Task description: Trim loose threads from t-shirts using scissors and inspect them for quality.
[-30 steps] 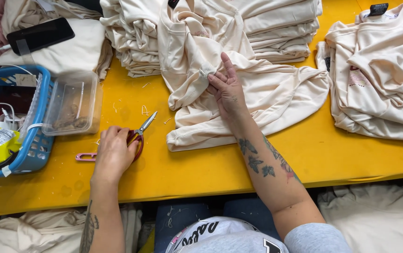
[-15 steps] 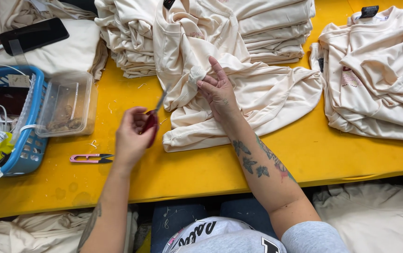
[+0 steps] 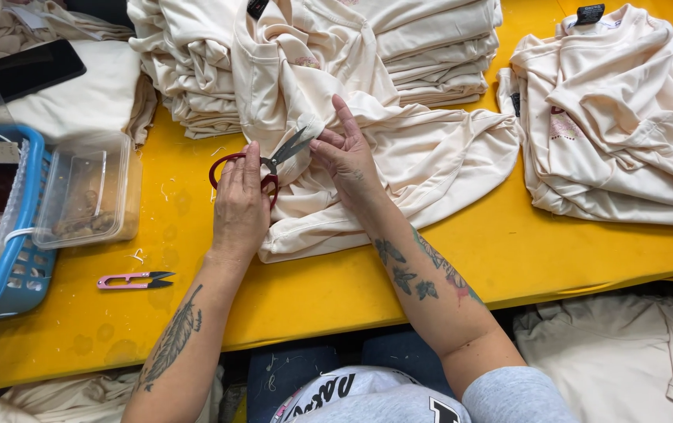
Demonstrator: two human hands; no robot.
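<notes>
Blue basket and pink thread snips sit idle at my far left on the yellow table. My left hand grips red-handled scissors, blades parted. I judge I'm trimming; next calls for a careful close. My right hand pinches the cream garment, fold between fingertips, touching the blades.

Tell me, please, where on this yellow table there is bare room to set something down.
Bare yellow table lies along the near edge, between the pink thread snips and the right forearm, and again below the loose garment pile at right. The far side is crowded with folded stacks.
</notes>
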